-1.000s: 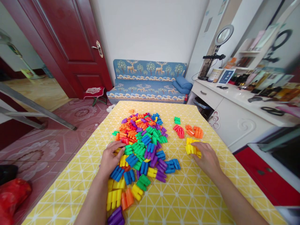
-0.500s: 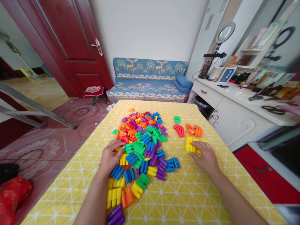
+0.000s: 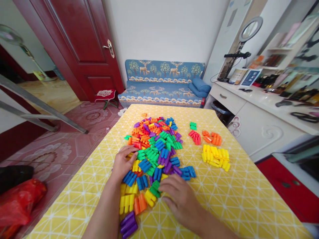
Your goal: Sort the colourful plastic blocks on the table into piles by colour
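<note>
A heap of colourful plastic building blocks (image 3: 152, 154), shaped like joined tubes, lies on the table. My left hand (image 3: 124, 163) rests at the heap's left edge, thumb and fingers closed around a yellow block (image 3: 130, 154) that is partly hidden. My right hand (image 3: 180, 197) is at the heap's near right side with fingers apart, its fingertips beside a green block (image 3: 155, 189) and partly over a yellow block (image 3: 163, 177). Apart on the right lies a group of yellow blocks (image 3: 215, 156). Beyond it are orange blocks (image 3: 211, 138), red blocks (image 3: 195, 137) and a green block (image 3: 193, 125).
A yellow patterned cloth covers the table (image 3: 224, 199). Near the front left lie a purple block (image 3: 129, 225) and an orange block (image 3: 140, 203). Behind stands a blue sofa (image 3: 159, 88); a white dresser (image 3: 269, 109) is to the right and a red stool (image 3: 106, 94) to the left.
My right hand has left the yellow group on the right and moved left and nearer, to the heap's near edge. My left hand stays at the heap. The view has shifted slightly.
</note>
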The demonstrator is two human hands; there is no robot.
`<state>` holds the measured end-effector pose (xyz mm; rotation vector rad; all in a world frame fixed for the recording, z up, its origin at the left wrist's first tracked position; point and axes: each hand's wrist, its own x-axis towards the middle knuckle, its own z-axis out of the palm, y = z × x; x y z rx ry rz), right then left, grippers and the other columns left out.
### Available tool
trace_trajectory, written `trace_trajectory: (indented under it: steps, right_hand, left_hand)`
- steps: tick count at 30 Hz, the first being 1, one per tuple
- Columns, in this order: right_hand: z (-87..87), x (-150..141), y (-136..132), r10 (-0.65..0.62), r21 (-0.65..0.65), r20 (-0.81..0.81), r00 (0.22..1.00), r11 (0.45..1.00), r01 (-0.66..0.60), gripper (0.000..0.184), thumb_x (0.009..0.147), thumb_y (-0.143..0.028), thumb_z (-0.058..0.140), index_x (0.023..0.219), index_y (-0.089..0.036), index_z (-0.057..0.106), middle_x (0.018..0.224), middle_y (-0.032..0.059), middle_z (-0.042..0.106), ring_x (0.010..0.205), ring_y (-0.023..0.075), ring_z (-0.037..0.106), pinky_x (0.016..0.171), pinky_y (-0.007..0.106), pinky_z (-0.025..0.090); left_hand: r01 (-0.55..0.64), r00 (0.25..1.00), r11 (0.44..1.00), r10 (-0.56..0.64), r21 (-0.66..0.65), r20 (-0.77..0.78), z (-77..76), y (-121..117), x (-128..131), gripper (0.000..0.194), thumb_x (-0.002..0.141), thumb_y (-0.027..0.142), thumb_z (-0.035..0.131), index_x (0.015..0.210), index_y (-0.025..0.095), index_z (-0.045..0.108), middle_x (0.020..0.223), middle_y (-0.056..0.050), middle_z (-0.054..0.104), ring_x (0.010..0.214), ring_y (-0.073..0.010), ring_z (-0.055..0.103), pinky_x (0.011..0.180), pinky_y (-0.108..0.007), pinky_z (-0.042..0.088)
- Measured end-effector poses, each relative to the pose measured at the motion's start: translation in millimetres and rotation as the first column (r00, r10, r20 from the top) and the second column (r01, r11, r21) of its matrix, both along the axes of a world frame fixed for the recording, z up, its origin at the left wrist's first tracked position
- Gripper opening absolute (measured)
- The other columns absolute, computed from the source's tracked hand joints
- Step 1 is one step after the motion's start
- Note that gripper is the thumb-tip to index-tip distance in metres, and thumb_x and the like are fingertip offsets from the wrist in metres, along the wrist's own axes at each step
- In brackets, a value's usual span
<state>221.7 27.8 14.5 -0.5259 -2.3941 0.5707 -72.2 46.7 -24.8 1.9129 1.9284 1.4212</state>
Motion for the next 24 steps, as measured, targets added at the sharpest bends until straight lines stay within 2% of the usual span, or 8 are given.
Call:
trace_trajectory:
  steps: [2, 5, 8, 13, 16, 19, 21, 24]
  right_hand:
    - [-1.5, -24.5, -20.1, 0.108, -0.038, 0.079, 0.991, 0.994, -0.105, 0.019, 0.091, -0.015, 0.053, 0.109, -0.022, 0.057, 0.107, 0.0029, 0.065, 0.1, 0.0183, 0.053, 0.087, 0.035, 0.045]
    - [-4.4, -55.7, -34.9, 0.154, -0.057, 0.181, 0.971, 0.988, -0.146, 0.028, 0.088, -0.023, 0.059, 0.115, -0.021, 0.054, 0.112, 0.0033, 0.063, 0.105, 0.0205, 0.049, 0.089, 0.036, 0.044]
    - [-4.8, -82.5, -39.7, 0.128, -0.021, 0.273, 0.954, 0.992, -0.127, 0.033, 0.084, -0.022, 0.06, 0.116, -0.018, 0.052, 0.11, 0.0057, 0.062, 0.104, 0.0234, 0.049, 0.085, 0.039, 0.045]
    - [-1.6, -109.8, -42.6, 0.003, 0.057, 0.41, 0.912, 0.998, -0.029, 0.022, 0.081, -0.013, 0.056, 0.103, -0.016, 0.056, 0.095, 0.0085, 0.061, 0.091, 0.0254, 0.052, 0.072, 0.04, 0.046]
    - [-2.1, -113.9, -42.7, -0.012, 0.064, 0.414, 0.91, 0.998, -0.016, 0.015, 0.08, -0.013, 0.057, 0.094, -0.016, 0.057, 0.094, 0.0089, 0.059, 0.092, 0.0257, 0.052, 0.074, 0.04, 0.045]
    - [-5.3, -113.4, -43.1, 0.019, 0.027, 0.387, 0.922, 0.999, -0.032, 0.022, 0.074, -0.018, 0.063, 0.094, -0.016, 0.055, 0.097, 0.0089, 0.06, 0.094, 0.0259, 0.052, 0.075, 0.04, 0.044]
    - [-7.0, -111.1, -43.7, 0.046, 0.003, 0.333, 0.942, 0.999, -0.05, 0.021, 0.075, -0.02, 0.063, 0.093, -0.018, 0.054, 0.095, 0.0068, 0.061, 0.092, 0.0244, 0.053, 0.075, 0.038, 0.044]
    - [-4.8, -99.2, -40.1, 0.035, -0.055, 0.17, 0.985, 0.998, -0.026, 0.018, 0.075, -0.017, 0.061, 0.09, -0.021, 0.052, 0.087, 0.0016, 0.063, 0.086, 0.0195, 0.056, 0.074, 0.033, 0.043]
  left_hand:
    - [-0.003, 1.0, 1.0, 0.003, 0.002, 0.004, -0.6, -0.1, -0.1, 0.019, 0.086, 0.032, 0.061, 0.095, 0.021, 0.073, 0.098, -0.007, 0.07, 0.099, -0.0222, 0.062, 0.094, -0.04, 0.048]
    - [-0.003, 1.0, 1.0, 0.003, -0.005, 0.008, 0.6, -0.1, 0.7, 0.019, 0.086, 0.033, 0.061, 0.095, 0.022, 0.073, 0.099, -0.007, 0.07, 0.099, -0.0222, 0.062, 0.094, -0.04, 0.048]
    - [-0.001, 1.0, 1.0, 0.001, -0.019, 0.009, 4.0, -0.1, 2.3, 0.02, 0.086, 0.034, 0.06, 0.094, 0.022, 0.073, 0.099, -0.007, 0.07, 0.1, -0.0224, 0.062, 0.094, -0.04, 0.048]
    - [-0.008, 1.0, 1.0, 0.008, -0.024, 0.003, 6.7, 0.3, 3.3, 0.021, 0.086, 0.034, 0.059, 0.093, 0.022, 0.073, 0.099, -0.007, 0.07, 0.099, -0.0226, 0.062, 0.093, -0.04, 0.049]
    - [-0.009, 1.0, 1.0, 0.009, -0.02, 0.0, 5.6, 0.6, 3.0, 0.02, 0.086, 0.034, 0.059, 0.093, 0.022, 0.073, 0.098, -0.007, 0.07, 0.099, -0.0225, 0.062, 0.094, -0.04, 0.048]
    - [-0.009, 1.0, 1.0, 0.009, -0.015, 0.003, 5.0, 0.3, 2.9, 0.02, 0.086, 0.034, 0.06, 0.093, 0.021, 0.073, 0.098, -0.007, 0.07, 0.099, -0.0226, 0.062, 0.094, -0.041, 0.048]
    - [-0.008, 1.0, 1.0, 0.009, -0.016, 0.004, 5.0, -0.1, 2.8, 0.02, 0.086, 0.034, 0.06, 0.093, 0.021, 0.073, 0.099, -0.007, 0.07, 0.1, -0.0227, 0.062, 0.095, -0.041, 0.048]
    - [-0.001, 1.0, 1.0, 0.001, -0.021, 0.002, 4.7, -0.3, 2.3, 0.02, 0.086, 0.034, 0.06, 0.093, 0.021, 0.073, 0.1, -0.007, 0.07, 0.1, -0.0228, 0.062, 0.094, -0.041, 0.048]
